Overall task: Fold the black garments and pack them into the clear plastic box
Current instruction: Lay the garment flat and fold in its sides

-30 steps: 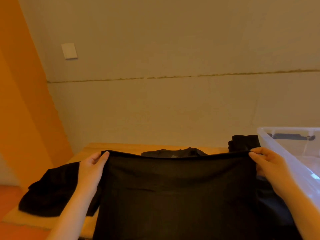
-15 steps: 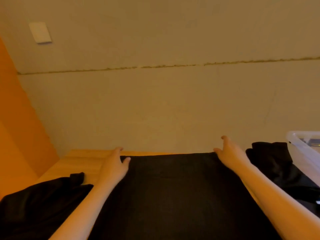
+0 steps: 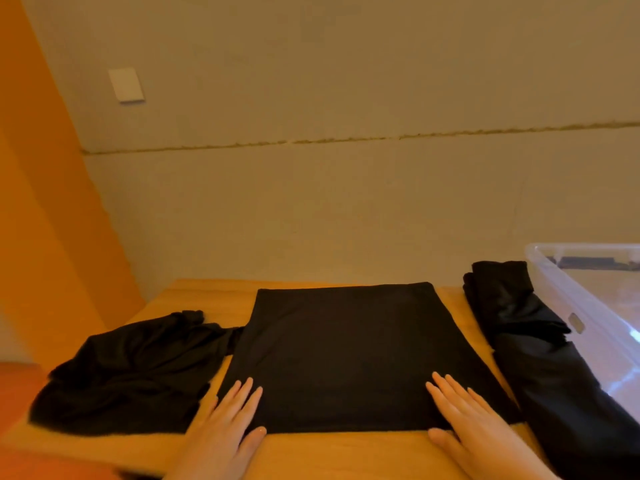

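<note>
A black garment (image 3: 349,351) lies folded into a flat rectangle in the middle of the wooden table (image 3: 311,452). My left hand (image 3: 228,424) rests flat on its near left corner, fingers straight. On the near right corner my right hand (image 3: 467,424) lies flat in the same way. A crumpled black garment (image 3: 128,372) sits to the left. Another black garment (image 3: 533,348), loosely folded, stretches along the right side against the clear plastic box (image 3: 595,306).
A plain wall rises right behind the table's far edge, with a white switch plate (image 3: 125,85) on it. An orange wall panel (image 3: 45,220) stands at the left. The table's near left corner drops to an orange floor.
The garment I held up by its edge was laid forward over the table into a flat fold. Both hands have drawn back from its far corners to its near corners.
</note>
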Action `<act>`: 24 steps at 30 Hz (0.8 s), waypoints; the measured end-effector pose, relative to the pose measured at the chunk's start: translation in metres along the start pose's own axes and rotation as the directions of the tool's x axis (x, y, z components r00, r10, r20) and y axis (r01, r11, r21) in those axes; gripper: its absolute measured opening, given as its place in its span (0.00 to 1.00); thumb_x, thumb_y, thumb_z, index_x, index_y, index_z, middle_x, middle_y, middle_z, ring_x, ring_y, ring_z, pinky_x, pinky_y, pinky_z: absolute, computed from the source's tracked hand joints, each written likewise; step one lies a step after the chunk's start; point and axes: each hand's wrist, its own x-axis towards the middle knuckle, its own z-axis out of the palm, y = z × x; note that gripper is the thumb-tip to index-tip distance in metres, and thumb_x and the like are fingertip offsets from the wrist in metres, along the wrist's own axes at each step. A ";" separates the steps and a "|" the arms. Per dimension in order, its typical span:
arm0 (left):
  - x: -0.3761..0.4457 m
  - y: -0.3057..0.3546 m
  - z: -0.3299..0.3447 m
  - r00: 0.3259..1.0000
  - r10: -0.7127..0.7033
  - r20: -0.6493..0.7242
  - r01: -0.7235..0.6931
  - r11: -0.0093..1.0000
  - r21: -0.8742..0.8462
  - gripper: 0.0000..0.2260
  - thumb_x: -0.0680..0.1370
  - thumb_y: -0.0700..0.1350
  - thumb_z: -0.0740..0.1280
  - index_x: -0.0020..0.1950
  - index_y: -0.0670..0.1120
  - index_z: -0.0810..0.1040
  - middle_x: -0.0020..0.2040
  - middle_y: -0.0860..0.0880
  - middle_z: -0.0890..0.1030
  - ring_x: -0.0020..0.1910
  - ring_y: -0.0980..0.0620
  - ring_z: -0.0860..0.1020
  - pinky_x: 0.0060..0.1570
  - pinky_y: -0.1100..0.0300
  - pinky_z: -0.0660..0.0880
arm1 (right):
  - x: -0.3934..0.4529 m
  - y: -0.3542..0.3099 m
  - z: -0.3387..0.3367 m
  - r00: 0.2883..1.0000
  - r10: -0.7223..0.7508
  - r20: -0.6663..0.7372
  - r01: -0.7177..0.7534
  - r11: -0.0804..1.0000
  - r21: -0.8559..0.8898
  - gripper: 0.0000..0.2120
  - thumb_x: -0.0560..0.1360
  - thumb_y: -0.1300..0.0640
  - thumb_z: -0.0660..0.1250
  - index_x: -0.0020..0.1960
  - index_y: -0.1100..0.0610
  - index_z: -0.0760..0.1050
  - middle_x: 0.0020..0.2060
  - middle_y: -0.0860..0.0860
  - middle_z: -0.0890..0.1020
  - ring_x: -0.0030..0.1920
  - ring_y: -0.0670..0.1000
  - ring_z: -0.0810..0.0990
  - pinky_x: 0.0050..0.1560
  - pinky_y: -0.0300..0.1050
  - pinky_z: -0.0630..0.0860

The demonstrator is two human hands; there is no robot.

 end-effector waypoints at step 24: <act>-0.090 -0.020 0.026 0.871 0.122 -0.475 -0.128 0.992 0.019 0.22 0.70 0.30 0.71 0.61 0.46 0.79 0.59 0.50 0.80 0.59 0.53 0.78 0.60 0.60 0.72 | -0.089 0.046 0.091 0.661 -0.175 -0.730 0.187 0.980 -0.066 0.11 0.68 0.48 0.71 0.49 0.52 0.83 0.40 0.45 0.84 0.42 0.42 0.76 0.47 0.35 0.72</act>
